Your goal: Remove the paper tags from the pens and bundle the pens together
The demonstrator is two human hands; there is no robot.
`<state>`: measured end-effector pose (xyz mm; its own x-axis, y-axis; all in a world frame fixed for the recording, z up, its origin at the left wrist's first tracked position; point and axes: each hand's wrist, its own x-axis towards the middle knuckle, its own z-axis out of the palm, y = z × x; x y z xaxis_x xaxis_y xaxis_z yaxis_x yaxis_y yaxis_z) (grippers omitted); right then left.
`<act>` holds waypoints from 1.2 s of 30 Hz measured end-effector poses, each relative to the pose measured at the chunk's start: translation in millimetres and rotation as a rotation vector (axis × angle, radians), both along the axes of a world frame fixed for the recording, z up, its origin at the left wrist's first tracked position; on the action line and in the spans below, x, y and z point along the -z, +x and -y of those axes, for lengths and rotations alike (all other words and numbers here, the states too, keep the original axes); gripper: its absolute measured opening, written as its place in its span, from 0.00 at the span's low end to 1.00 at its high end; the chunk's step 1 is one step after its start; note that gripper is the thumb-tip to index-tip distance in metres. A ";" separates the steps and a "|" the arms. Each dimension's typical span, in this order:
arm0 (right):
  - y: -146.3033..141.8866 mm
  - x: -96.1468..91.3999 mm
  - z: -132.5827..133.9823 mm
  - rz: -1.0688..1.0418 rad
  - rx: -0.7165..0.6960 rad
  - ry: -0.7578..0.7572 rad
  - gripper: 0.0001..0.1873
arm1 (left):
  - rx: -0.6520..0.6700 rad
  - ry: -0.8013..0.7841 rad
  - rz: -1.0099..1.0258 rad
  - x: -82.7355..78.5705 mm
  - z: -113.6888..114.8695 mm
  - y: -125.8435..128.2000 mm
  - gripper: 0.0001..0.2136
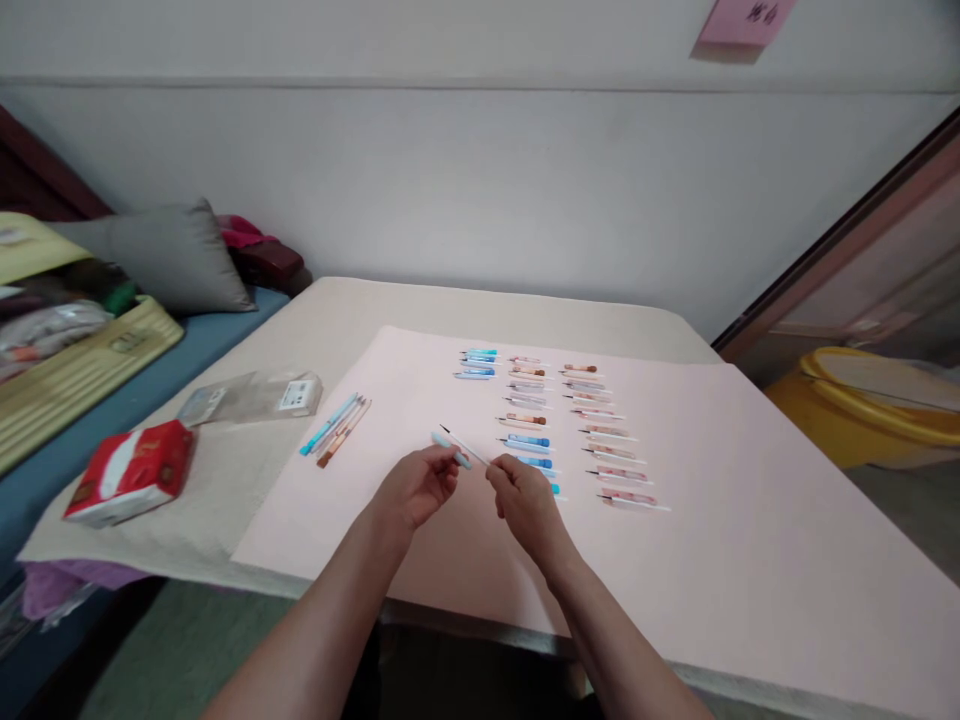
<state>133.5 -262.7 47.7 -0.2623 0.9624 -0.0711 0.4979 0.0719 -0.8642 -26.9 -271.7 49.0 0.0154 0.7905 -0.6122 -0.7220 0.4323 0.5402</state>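
My left hand point(418, 487) is closed on a pale blue pen barrel point(440, 440), pinched between thumb and fingers above the pink sheet. In my right hand point(526, 503) is a thin white pen refill point(466, 447) with a dark tip, which points up and left past the barrel. The barrel and the refill are apart. Beyond and right of my hands lie rows of pens, among them a blue pen point(529, 440) and a pink pen point(628, 496), many with a refill alongside. Several blue and brown pens point(335, 430) lie bunched left of my left hand.
Under the pens a pink sheet point(750, 500) covers much of the table. To the left are a red tissue pack point(135, 470) and clear plastic packaging point(251, 400). A wall point(480, 190) stands behind the table, and a yellow tub point(877, 410) is at the right.
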 end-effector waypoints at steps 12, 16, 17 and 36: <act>-4.0 5.6 2.1 0.078 -0.048 0.025 0.15 | -0.053 -0.011 -0.042 4.6 2.8 15.6 0.04; -5.5 6.2 2.9 0.012 -0.056 -0.024 0.14 | -0.063 -0.026 -0.069 5.6 1.6 16.8 0.04; -5.8 5.6 2.9 -0.011 -0.058 -0.056 0.14 | -0.067 -0.028 -0.074 6.1 1.3 16.8 0.04; -1.9 2.5 -14.4 -0.802 0.185 -0.624 0.11 | 0.079 -0.052 -0.114 -0.2 7.5 27.1 0.02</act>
<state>131.6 -248.4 45.2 -0.3044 0.8441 -0.4413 -0.2835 -0.5226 -0.8041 0.2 -279.1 49.3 0.0046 0.7567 -0.6537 -0.6200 0.5150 0.5918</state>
